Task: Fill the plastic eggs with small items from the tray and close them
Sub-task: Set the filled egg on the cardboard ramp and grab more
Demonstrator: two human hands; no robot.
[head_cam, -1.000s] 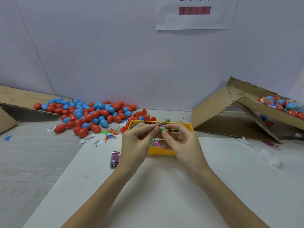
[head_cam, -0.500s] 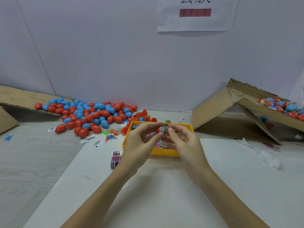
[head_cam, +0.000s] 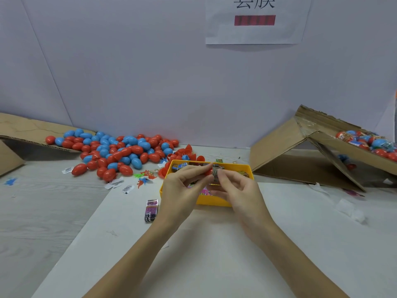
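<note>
1. Yellow tray sits on the worktop, just under and behind both hands.
2. Left hand pinches a red egg half between curled fingers and thumb.
3. Right hand pinches a small printed packet against the egg half.
4. Pile of eggs lies well left of the left hand; purple packet just beside its wrist.

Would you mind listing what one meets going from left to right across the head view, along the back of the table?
Flat brown cardboard sheet → pile of red and blue plastic eggs → yellow plastic tray, with both hands over it → tilted brown cardboard box → wrapped eggs inside that box.
</note>
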